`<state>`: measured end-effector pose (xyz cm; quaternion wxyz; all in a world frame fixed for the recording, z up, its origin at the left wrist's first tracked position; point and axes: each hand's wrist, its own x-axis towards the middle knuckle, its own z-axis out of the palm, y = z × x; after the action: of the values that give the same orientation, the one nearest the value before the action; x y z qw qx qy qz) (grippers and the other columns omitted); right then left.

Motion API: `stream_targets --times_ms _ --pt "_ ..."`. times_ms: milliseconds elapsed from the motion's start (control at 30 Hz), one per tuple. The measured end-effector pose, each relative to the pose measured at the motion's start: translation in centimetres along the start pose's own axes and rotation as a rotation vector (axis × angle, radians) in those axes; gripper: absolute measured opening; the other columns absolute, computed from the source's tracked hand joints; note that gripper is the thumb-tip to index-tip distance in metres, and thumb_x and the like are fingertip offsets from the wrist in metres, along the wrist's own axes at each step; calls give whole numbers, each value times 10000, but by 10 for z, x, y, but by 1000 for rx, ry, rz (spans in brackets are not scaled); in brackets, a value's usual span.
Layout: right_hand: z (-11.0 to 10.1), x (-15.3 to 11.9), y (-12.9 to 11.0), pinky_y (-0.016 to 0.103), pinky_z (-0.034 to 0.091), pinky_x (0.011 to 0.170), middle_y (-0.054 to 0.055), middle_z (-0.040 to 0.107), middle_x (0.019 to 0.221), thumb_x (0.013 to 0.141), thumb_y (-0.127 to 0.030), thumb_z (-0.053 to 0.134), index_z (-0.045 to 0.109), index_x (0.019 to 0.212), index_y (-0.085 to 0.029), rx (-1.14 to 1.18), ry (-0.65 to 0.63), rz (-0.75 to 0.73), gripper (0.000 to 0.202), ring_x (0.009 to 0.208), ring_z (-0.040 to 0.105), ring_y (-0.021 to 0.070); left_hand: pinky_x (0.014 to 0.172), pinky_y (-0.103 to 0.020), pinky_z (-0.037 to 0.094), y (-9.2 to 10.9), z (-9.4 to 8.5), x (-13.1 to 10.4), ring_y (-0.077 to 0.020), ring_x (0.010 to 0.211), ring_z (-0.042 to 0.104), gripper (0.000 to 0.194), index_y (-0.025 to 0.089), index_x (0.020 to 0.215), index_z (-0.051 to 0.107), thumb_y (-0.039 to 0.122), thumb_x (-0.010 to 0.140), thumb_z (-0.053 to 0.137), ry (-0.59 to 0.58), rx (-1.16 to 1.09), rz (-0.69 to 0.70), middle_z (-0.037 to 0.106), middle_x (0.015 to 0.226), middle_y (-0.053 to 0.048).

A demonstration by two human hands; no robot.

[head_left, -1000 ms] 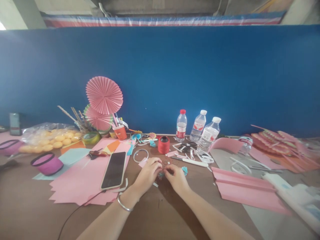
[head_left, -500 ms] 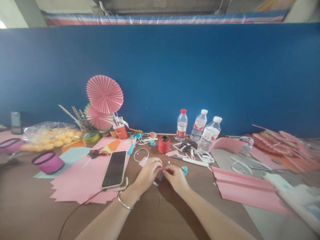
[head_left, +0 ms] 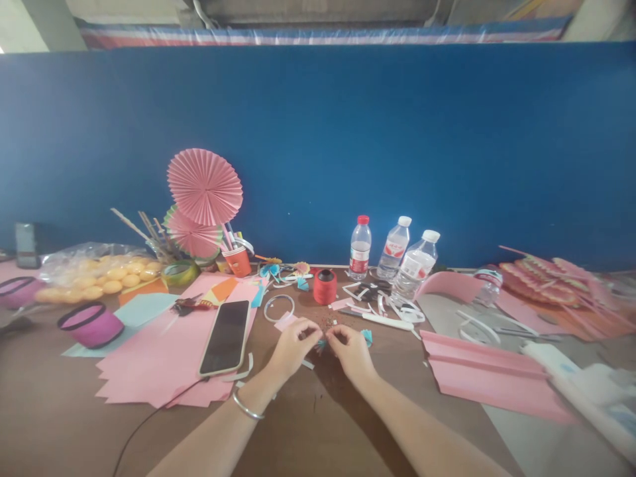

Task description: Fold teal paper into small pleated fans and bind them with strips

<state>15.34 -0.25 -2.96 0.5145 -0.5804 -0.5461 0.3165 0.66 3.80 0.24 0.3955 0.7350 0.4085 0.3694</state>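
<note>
My left hand (head_left: 295, 346) is closed in a pinch above the middle of the table. Facing it, my right hand (head_left: 350, 350) pinches too, thumb against fingers. Whatever lies between the fingertips is too small to make out. A small blue pleated paper piece (head_left: 321, 346) shows in the gap between the hands; whether either hand touches it I cannot tell. Another blue pleated piece (head_left: 367, 336) lies just beyond the right hand. Behind the hands stands a red thread spool (head_left: 324, 287). Tiny dark bits (head_left: 328, 322) are scattered before it.
A phone (head_left: 225, 338) rests on pink paper sheets (head_left: 144, 368) at left. Several plastic bottles (head_left: 360, 250) stand behind. A white-handled knife (head_left: 387, 322) lies among paper strips, with folded pink paper (head_left: 491, 377) at right. Pink paper fans (head_left: 205, 187) rise at the back left.
My hands have drawn a little apart, so the gap between the fingertips is wider. The whole view has shifted slightly; the things on the table lie as before.
</note>
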Motion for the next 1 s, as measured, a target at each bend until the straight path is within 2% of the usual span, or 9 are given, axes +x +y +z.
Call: stream_targets --times_ms 200,267,467,633,733,900,1000 --pt "-1 -3 -4 244 402 569 13 603 620 756 -255 497 600 671 -163 0 16 -55 162 591 532 153 549 -255 418 -5 10 -2 -153 569 550 149 149 668 651 270 712 575 -112 -105 -82 599 596 -20" --pt "-2 -4 -7 251 405 610 16 606 654 747 -232 506 603 674 -169 -9 20 -88 137 641 543 161 550 -253 422 -9 10 -1 -149 573 548 158 145 624 636 268 708 581 -109 -130 -99 583 602 -19" --pt "-5 -5 -12 253 393 626 13 583 669 756 -225 508 592 664 -174 -30 36 -141 134 655 528 159 709 -274 434 -11 6 1 -174 800 557 110 148 564 616 215 650 633 -52 -166 -88 554 909 -59" --pt "-6 -3 -12 251 397 602 16 601 661 764 -253 508 604 680 -169 -24 44 -122 153 635 530 158 750 -287 434 -6 7 1 -182 837 553 54 169 648 643 190 674 601 -65 -204 -64 562 885 -53" --pt "-6 -4 -12 252 404 602 21 615 675 765 -260 503 614 691 -165 -17 43 -116 163 638 537 160 768 -298 431 -7 7 2 -198 868 549 84 168 715 673 216 660 631 -71 -226 -70 566 909 -67" --pt "-5 -4 -12 250 401 593 23 614 672 760 -262 506 616 683 -164 -16 30 -110 167 637 537 160 747 -284 426 -9 9 2 -187 835 544 108 152 595 620 238 660 623 -73 -279 -105 554 901 -66" --pt "-4 -4 -13 250 398 589 19 605 658 749 -252 511 612 674 -165 -17 24 -108 152 628 528 158 680 -265 428 -6 8 1 -165 767 531 117 156 569 571 222 666 574 -99 -318 -126 546 899 -55"
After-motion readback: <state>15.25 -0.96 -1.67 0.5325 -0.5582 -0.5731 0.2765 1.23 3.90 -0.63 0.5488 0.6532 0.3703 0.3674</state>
